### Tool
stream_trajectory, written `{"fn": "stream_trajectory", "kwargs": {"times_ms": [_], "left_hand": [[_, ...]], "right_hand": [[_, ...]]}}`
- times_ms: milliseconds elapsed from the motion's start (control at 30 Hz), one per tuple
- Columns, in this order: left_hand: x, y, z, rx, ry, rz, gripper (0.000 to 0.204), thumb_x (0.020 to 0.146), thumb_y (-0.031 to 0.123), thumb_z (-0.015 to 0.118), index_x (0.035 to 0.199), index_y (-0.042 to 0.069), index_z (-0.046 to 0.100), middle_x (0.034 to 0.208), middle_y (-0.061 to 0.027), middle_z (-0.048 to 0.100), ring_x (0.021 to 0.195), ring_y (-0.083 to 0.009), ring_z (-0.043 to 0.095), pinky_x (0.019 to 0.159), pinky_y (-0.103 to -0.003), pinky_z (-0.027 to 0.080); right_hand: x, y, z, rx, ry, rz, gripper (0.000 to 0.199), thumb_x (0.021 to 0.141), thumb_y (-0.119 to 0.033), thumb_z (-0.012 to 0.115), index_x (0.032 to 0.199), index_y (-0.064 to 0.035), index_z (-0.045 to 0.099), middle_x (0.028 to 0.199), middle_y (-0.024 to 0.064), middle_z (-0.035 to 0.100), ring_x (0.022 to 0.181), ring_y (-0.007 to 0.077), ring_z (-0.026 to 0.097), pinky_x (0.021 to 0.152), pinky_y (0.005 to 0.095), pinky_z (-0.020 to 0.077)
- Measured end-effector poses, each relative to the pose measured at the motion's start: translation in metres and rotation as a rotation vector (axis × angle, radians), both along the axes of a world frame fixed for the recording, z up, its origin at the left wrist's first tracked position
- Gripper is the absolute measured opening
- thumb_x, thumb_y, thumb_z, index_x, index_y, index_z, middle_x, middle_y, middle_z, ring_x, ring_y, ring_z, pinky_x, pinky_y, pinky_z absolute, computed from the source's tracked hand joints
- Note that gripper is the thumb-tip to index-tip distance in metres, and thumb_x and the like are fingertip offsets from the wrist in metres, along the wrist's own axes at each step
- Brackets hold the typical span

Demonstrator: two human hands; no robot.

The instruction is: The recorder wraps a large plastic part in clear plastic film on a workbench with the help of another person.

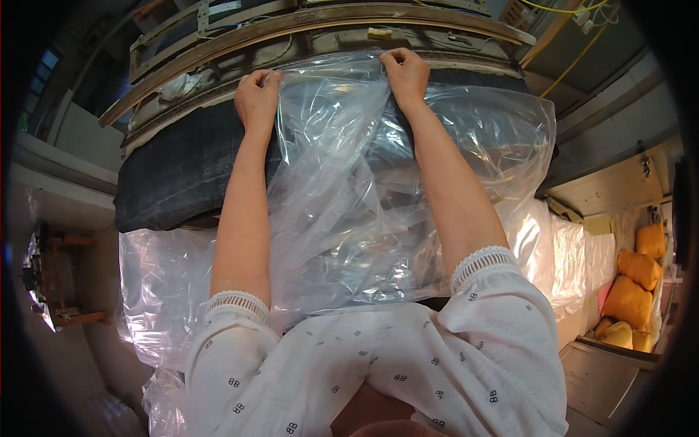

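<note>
A large clear plastic sheet [331, 153] hangs in loose folds between my arms, over a dark padded surface [182, 164]. Its far edge is pinched in my left hand [257, 102], fingers closed, near the back of the padding. My right hand [406, 75] pinches the same edge farther right, so the strip between the hands is drawn fairly straight. To the right of my right forearm the plastic spreads over the padding and hangs past its end. More of it falls toward my body, and its lower parts are partly hidden by my arms and shirt.
Behind the padding runs a long wooden rail [291, 33] with a frame beyond it. A small yellow piece [378, 33] lies on the ledge. White crumpled material [186, 84] sits at back left. Orange cushion-like bundles [630, 302] are stacked at far right. Yellow cords hang at upper right.
</note>
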State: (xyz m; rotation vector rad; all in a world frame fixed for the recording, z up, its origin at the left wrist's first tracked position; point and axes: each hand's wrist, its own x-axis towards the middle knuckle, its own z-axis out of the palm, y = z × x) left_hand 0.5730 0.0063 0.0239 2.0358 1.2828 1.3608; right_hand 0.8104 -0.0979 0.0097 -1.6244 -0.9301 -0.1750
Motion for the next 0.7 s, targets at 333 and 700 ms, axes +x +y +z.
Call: {"fn": "stream_trajectory", "kwargs": {"times_ms": [333,700], "left_hand": [[0.014,0.007,0.006,-0.156,0.006,0.078,0.029,0.072,0.032,0.067,0.082,0.006,0.068,0.083,-0.0108,0.063,0.08,-0.0282,0.06,0.071,-0.035,0.045],[0.013,0.001,0.02,-0.06,0.364,0.273,0.047,0.071,0.051,0.064,0.072,0.004,0.06,0.081,-0.0175,0.064,0.084,-0.0345,0.061,0.076,-0.04,0.046]], "right_hand": [[0.004,0.013,0.0,-0.024,-0.064,-0.079,0.019,0.072,-0.022,0.068,0.077,-0.0033,0.068,0.075,0.0103,0.065,0.068,0.0232,0.062,0.065,0.0324,0.047],[-0.001,0.015,0.008,-0.091,-0.044,-0.251,0.024,0.07,-0.012,0.063,0.082,-0.001,0.046,0.093,0.0172,0.045,0.083,0.0353,0.052,0.076,0.0414,0.0433]]}}
